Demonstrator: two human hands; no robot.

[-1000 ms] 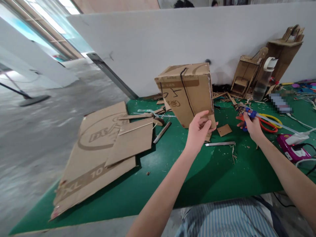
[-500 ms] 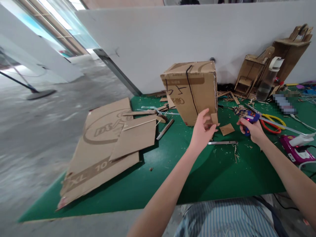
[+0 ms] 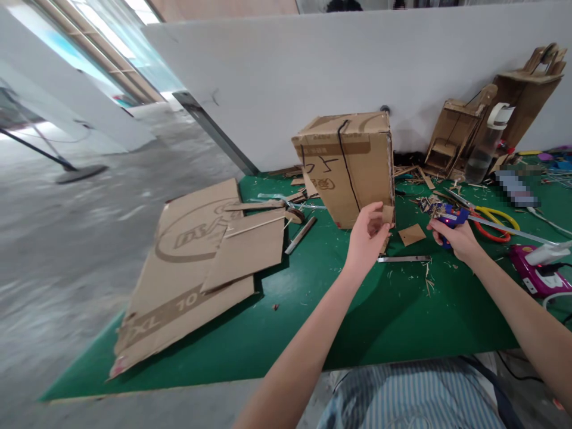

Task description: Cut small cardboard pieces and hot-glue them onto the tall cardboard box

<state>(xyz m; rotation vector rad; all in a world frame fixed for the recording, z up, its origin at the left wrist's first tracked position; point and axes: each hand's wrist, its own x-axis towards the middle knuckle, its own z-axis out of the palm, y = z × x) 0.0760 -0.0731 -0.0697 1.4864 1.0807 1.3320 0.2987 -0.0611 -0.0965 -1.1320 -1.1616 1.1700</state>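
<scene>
My left hand [image 3: 367,235] is at the lower right corner of a standing cardboard box [image 3: 351,167], its fingers pinched on a small cardboard piece [image 3: 388,214] against the box. My right hand [image 3: 454,236] is wrapped round a blue glue gun [image 3: 451,215], whose tip points left over a heap of scraps. Between my hands a small cardboard square [image 3: 412,235] lies on the green table [image 3: 308,322]. A metal-coloured strip [image 3: 403,259] lies just in front of it.
Large flat cardboard sheets [image 3: 179,280] cover the left of the table. Scissors [image 3: 496,220], a purple power strip [image 3: 531,271], a water bottle [image 3: 485,143] and cardboard models [image 3: 456,134] stand or lie to the right. A white partition [image 3: 268,77] rises behind.
My left fingers have closed at the small piece on the box corner. The glue gun has turned, its tip now pointing more to the left. The view has shifted slightly.
</scene>
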